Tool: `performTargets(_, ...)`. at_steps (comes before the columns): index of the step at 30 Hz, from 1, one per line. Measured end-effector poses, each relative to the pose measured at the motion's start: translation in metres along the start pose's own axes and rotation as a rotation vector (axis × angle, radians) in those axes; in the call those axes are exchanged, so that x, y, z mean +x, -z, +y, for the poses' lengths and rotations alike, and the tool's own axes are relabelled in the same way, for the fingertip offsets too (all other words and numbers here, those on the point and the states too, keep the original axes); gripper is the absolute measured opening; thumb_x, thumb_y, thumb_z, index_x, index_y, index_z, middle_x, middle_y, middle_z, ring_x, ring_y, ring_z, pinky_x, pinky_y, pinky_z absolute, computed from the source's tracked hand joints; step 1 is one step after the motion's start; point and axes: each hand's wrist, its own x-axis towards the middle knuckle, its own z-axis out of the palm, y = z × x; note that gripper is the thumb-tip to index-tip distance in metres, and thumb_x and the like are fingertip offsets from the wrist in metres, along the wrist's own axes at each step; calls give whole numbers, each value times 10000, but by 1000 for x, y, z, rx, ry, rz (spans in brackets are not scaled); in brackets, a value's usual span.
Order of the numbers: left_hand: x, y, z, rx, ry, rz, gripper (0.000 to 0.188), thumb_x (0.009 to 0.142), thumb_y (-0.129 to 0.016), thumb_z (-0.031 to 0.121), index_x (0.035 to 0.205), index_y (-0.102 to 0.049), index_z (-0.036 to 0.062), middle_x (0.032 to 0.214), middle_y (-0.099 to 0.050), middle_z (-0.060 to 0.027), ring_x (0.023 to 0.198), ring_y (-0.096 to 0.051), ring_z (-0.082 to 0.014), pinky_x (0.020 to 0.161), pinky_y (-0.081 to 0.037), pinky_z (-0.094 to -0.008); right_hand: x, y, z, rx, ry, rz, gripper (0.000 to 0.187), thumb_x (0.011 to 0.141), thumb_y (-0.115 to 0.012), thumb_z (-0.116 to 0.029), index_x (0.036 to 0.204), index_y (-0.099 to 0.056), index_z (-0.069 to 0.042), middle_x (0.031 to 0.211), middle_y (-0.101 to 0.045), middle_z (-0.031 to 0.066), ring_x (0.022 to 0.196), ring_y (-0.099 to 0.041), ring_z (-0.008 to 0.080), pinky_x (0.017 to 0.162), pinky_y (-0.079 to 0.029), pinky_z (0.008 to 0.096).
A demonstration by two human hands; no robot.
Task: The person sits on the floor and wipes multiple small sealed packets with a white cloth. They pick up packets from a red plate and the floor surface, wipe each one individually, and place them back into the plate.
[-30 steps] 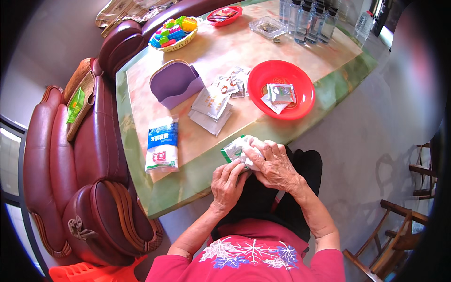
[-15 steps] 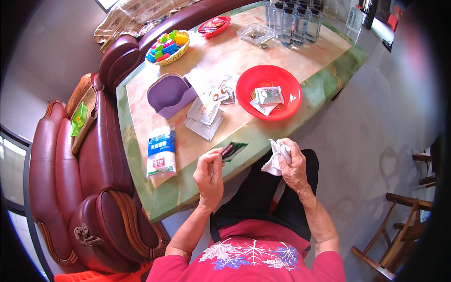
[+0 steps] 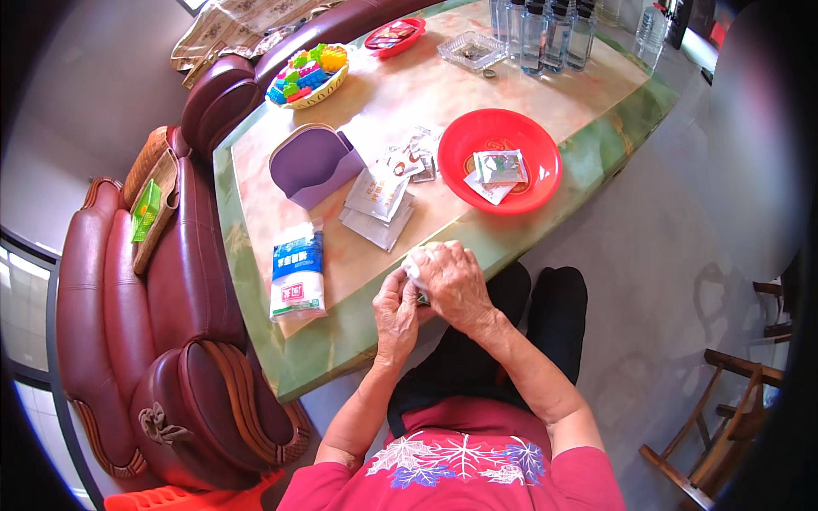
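My two hands meet above the near edge of the stone-topped table. My left hand [image 3: 397, 317] is closed on a small dark green packet [image 3: 423, 299], of which only a bit shows under my fingers. A crumpled white cloth [image 3: 415, 271] is bunched in my right hand [image 3: 454, 285], pressed against the packet. Just beyond lie several flat white and silver sachets [image 3: 378, 194]. A red plate [image 3: 542, 192] holds two small sachets [image 3: 498, 167]. To the left stands a purple holder [image 3: 314, 165], with a blue and white bag [image 3: 297, 274] nearer me.
Farther back on the table [image 3: 400, 94] are a basket of toy blocks [image 3: 310, 78], a small red dish [image 3: 415, 45], a glass ashtray [image 3: 471, 52] and several capped bottles [image 3: 545, 38]. A maroon sofa [image 3: 183, 268] borders the left side; a wooden chair [image 3: 717, 426] stands on the right.
My right hand has moved left with the white cloth and now meets my left hand, covering most of the green packet. The view has shifted slightly.
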Motion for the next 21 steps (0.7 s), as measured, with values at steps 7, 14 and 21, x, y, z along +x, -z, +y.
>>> performTargets(7, -4, -10, 7, 24, 3, 34, 335, 1005, -532, 107, 1311, -524, -31, 1093, -657, -78, 917, -648, -115, 658, -596, -244, -1, 3, 14, -19, 84, 49, 314, 816, -635, -169, 1100, -628, -36, 1160, -602, 135, 997, -559, 300, 845, -488, 408)
performTargets(14, -1, -1, -3, 24, -112, 1, 307, 993, -495, 16, 1289, -559, -39, 1189, -642, -98, 1033, -626, -140, 884, -525, -286, -24, 25, 2, 256, 242, -48, 450, 769, -701, -95, 1198, -592, -10, 1255, -572, 165, 1114, -538, 352, 981, -461, 442)
performTargets(21, -5, -9, 6, 11, -22, 13, 345, 1002, -505, 39, 1340, -513, -28, 1184, -650, -106, 1003, -641, -136, 762, -586, -258, -12, 12, 9, 194, 117, -47, 507, 762, -682, -49, 1250, -564, 26, 1240, -572, 180, 1093, -534, 360, 972, -457, 435)
